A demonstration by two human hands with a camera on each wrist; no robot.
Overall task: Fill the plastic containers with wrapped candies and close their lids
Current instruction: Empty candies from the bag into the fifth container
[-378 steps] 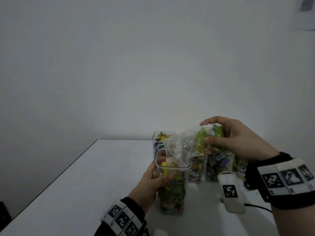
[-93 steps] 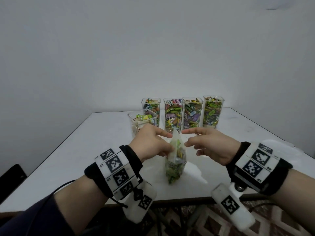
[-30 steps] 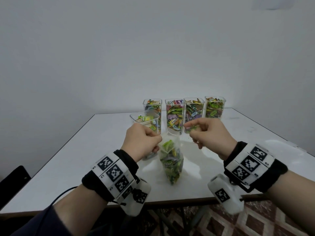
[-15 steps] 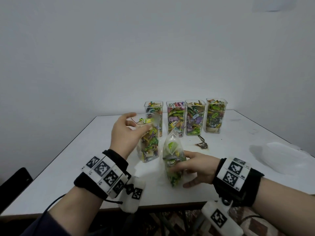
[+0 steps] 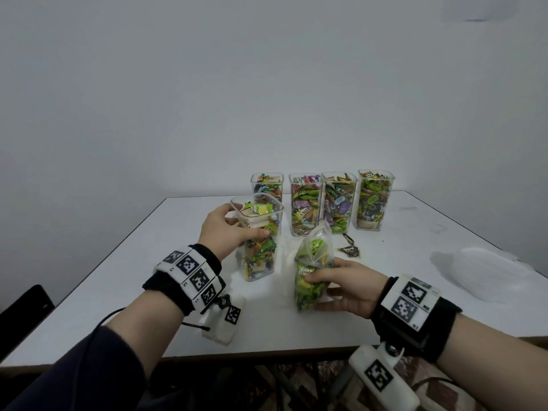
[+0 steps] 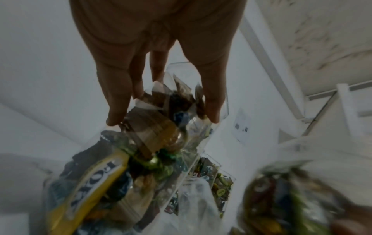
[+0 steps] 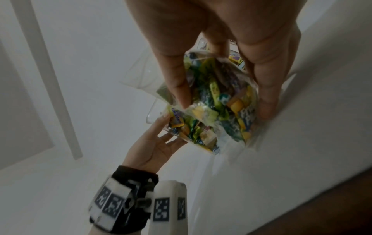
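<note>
A clear plastic container [image 5: 261,241] full of wrapped candies stands near the table's middle. My left hand [image 5: 228,229] grips it just under the rim, thumb in front and fingers behind; the left wrist view shows those fingers [image 6: 116,109] against the clear wall of the container [image 6: 181,127]. To its right stands a clear bag of green and yellow candies [image 5: 311,271], and my right hand [image 5: 341,287] grips its lower part. The right wrist view shows the bag [image 7: 219,109] between thumb and fingers. No lid shows.
Four open candy-filled containers [image 5: 338,203] stand in a row at the back of the white table [image 5: 415,232]. A loose dark wrapper [image 5: 349,250] lies in front of them. A crumpled empty plastic bag [image 5: 486,274] lies at the right.
My left hand has closed round the near container, which it was only reaching for half a second ago. My right hand still holds the bag, having dropped from its top a second ago.
</note>
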